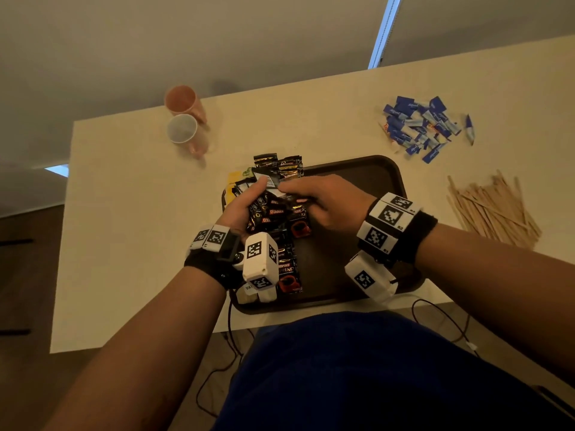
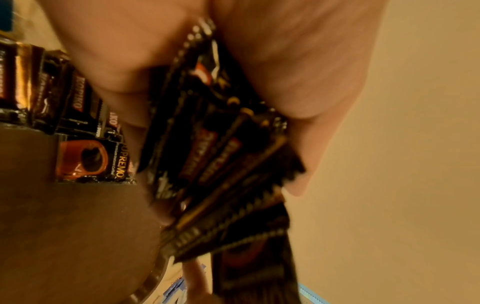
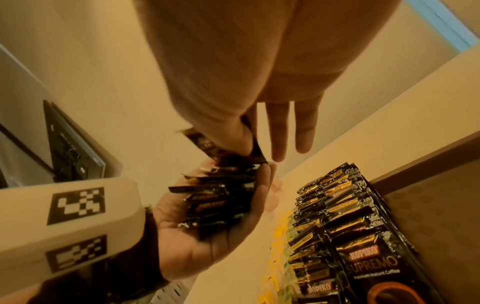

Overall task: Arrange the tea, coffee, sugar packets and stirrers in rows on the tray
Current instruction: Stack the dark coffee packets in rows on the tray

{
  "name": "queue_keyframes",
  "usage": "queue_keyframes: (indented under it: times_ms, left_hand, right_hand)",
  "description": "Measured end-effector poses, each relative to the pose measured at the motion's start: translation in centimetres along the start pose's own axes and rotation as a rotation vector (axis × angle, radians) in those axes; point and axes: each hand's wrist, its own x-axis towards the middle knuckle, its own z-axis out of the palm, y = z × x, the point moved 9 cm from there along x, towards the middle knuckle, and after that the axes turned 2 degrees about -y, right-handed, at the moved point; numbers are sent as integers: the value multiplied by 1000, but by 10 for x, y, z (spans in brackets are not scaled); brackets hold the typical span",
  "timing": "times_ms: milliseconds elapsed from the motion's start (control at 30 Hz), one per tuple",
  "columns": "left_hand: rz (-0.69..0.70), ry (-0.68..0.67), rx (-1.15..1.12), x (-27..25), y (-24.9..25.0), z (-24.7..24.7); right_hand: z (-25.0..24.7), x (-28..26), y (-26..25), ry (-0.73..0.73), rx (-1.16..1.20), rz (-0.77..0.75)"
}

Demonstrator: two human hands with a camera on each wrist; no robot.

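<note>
While your left hand (image 1: 241, 209) cups a stack of coffee sachets (image 1: 269, 209) at frame centre as a ready supply, your right hand (image 1: 323, 202) pinches one off the top, over the row on the tray (image 1: 385, 172); sugar packets (image 1: 420, 127) and stirrers (image 1: 494, 209) wait on the desk (image 1: 130, 213), upper right.

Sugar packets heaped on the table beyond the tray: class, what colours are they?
Mostly dark blue and white sugar packets, clearest in the head view.
</note>
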Motion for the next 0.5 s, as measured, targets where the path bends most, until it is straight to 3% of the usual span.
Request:
queue_keyframes:
  times_ms: [133,233,500]
  left_hand:
    - [22,56,1,3,6,-18]
    - [57,103,-14,5,10,-32]
    - [62,85,-4,8,5,-35]
  right_hand:
    - [-22,-3,20,190,169,144]
    - [-21,-6,47,227,265,264]
    - [55,1,99,-118,64,491]
